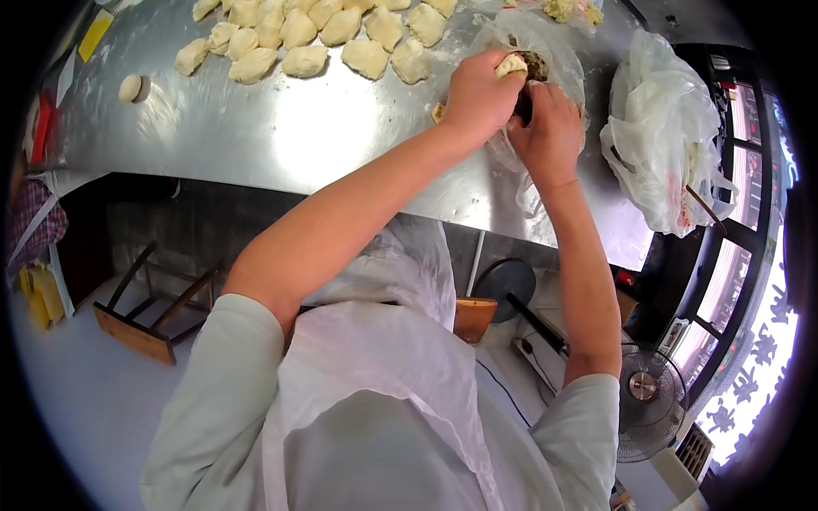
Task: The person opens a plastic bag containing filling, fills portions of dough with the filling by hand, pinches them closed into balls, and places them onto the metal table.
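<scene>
lead inspector: where were the hands?

assistant: close together at the right-hand part of the metal tabletop point(213, 128), over an open clear plastic bag point(567, 51).

lead inspector: condition of the left hand point(480, 98)?

assistant: its fingers were curled in around a piece of pale dough point(511, 66), part of which showed past the thumb side, above the bag.

lead inspector: and the right hand point(550, 136)?

assistant: its fingers were bent and partly closed, tips beside a dark filling point(536, 65) in the bag. whether they had hold of any could not be told.

lead inspector: surroundings?

assistant: a group of floured dough pieces point(298, 32) lay to the left of the hands, some touching. one small round ball point(130, 88) sat apart from them, farther left. a bulky whitish plastic bag point(656, 128) was to the right of the hands.
</scene>
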A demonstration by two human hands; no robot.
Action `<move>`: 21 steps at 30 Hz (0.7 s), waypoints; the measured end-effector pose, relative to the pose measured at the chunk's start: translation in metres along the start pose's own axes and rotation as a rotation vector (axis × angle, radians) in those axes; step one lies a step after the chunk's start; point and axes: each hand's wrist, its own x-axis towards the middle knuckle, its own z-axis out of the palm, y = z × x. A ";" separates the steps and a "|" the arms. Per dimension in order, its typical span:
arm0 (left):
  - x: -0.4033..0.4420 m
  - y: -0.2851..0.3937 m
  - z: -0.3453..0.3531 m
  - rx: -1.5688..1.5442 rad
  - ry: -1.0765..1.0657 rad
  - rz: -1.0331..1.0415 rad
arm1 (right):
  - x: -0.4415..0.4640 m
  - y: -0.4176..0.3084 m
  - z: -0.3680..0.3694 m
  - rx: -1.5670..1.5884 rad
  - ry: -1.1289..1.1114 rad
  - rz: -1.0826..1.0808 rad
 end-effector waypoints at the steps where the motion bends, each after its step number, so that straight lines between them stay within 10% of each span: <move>1: 0.001 -0.001 0.003 0.022 0.060 0.041 | 0.000 0.003 0.002 0.047 0.000 0.006; 16: 0.000 0.011 -0.003 0.049 -0.041 -0.116 | -0.015 0.028 0.003 1.016 0.080 0.525; 21: -0.004 0.011 -0.007 0.164 -0.068 -0.069 | -0.008 -0.003 -0.040 0.509 -0.023 0.506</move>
